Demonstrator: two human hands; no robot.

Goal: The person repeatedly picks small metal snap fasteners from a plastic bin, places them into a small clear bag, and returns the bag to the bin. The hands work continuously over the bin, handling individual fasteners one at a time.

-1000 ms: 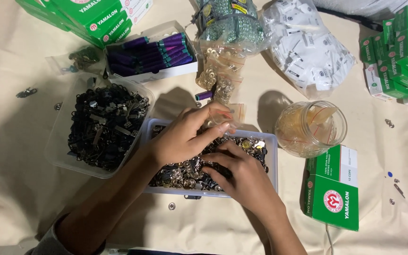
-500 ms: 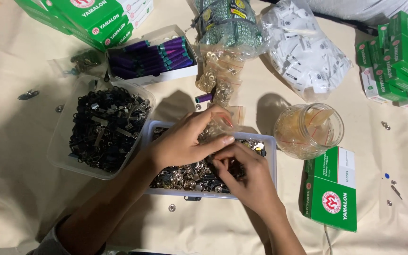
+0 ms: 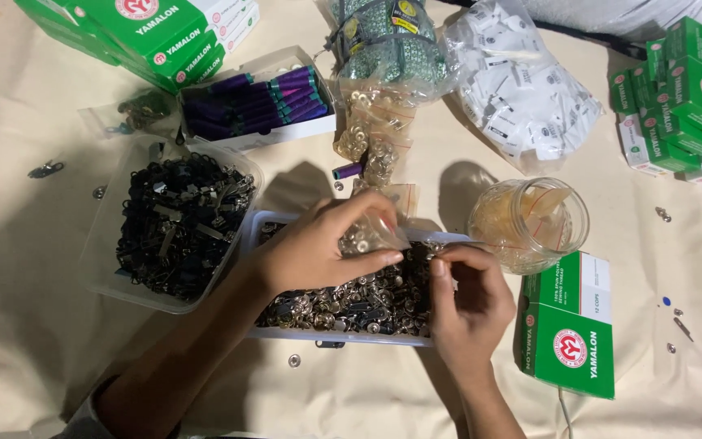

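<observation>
Left hand (image 3: 318, 248) over clear tray of metal snap buttons (image 3: 343, 301), thumb and fingers pinched shut on small clear bag of snaps (image 3: 371, 236). Right hand (image 3: 469, 305) at tray's right end, fingertips curled tight together near bag mouth; whether holding a snap, can't tell. Best to keep bag mouth low over tray so strays drop back in. Tight quarters: tub of black zipper pulls (image 3: 176, 223) touching on left, glass jar (image 3: 530, 223) & green box (image 3: 570, 325) close on right. Open cloth only along near edge, w/ one loose snap (image 3: 294, 360) there.
</observation>
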